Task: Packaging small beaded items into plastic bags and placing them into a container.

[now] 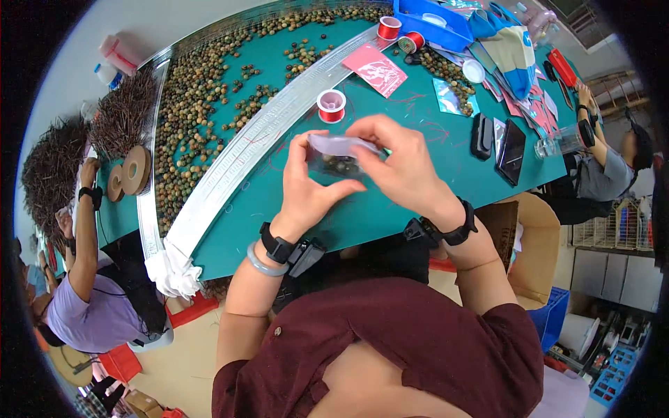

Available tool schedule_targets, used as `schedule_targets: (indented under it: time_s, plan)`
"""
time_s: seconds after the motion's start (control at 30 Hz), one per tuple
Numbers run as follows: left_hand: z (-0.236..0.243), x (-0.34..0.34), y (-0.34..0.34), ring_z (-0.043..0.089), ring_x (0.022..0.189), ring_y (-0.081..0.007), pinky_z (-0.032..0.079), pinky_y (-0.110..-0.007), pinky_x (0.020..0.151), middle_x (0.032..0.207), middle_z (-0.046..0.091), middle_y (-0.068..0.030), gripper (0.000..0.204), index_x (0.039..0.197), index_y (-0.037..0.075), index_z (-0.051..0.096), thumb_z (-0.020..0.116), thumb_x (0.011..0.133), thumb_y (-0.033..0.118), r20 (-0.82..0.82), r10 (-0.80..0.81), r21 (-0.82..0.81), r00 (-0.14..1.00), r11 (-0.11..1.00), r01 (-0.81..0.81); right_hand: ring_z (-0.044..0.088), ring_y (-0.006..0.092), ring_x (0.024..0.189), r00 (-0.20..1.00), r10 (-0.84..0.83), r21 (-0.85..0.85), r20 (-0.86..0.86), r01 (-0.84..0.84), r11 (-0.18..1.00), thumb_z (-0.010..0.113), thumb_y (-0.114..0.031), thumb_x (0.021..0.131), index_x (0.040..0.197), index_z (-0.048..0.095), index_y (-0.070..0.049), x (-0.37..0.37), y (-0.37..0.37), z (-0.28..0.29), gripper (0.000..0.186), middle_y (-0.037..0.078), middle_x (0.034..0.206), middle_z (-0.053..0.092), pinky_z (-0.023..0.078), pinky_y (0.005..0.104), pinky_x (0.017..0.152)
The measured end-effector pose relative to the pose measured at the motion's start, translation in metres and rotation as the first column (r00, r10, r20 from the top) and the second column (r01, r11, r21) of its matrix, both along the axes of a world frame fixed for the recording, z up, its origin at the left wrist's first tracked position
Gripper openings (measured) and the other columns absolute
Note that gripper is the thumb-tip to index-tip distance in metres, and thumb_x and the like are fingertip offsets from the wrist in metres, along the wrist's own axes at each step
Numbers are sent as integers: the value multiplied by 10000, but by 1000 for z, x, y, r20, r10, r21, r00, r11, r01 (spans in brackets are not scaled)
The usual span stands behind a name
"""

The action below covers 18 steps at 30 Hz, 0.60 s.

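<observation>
Both hands [362, 174] hold a clear bead pouch [338, 157].

The small bag [339, 155] is held above the bench [390, 209], between the left hand [306, 188] and the right hand [397, 164]. Just behind the bag a thread spool [332, 105] stands on the bench. A long ruled strip [258, 143] runs left of the bag, with loose beads [198, 104] lying beyond it. Right of the bag lie two phones [498, 143]; behind it rests a printed card [375, 70].
</observation>
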State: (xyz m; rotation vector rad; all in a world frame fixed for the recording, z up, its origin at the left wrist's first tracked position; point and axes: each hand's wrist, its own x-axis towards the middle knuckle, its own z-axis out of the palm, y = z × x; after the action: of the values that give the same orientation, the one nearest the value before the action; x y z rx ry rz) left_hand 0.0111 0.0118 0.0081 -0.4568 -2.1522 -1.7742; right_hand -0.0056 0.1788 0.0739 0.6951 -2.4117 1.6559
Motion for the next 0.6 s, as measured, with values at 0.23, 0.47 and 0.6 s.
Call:
schedule_targets:
  time_s: [0.23, 0.47, 0.6]
  plan:
    - [-1, 0, -1, 495, 742, -26, 405, -183, 667, 833, 549, 37, 108, 926, 20, 596, 588, 957, 123, 232, -227, 475, 946, 875, 94, 615, 82, 786, 935, 75, -97, 346, -44, 994, 617, 29, 830, 1118, 571, -1, 1, 12, 1, 294, 71, 854, 662, 496, 251, 678]
    - [-3, 0, -1, 492, 750, -34, 413, -201, 665, 857, 545, 15, 124, 905, 10, 599, 605, 947, 126, 209, -195, 385, 958, 917, 103, 571, 83, 706, 981, 74, 135, 181, -99, 986, 674, -101, 847, 921, 647, 12, -2, 9, -11, 137, 53, 806, 628, 447, 268, 603]
    - [-4, 0, -2, 495, 735, -36, 411, -200, 663, 862, 547, 10, 126, 896, 4, 595, 608, 943, 120, 238, -249, 414, 939, 900, 134, 548, 95, 655, 994, 75, 138, 85, -86, 987, 691, -137, 846, 874, 655, 8, -4, 7, -13, 152, 51, 761, 606, 428, 281, 578]
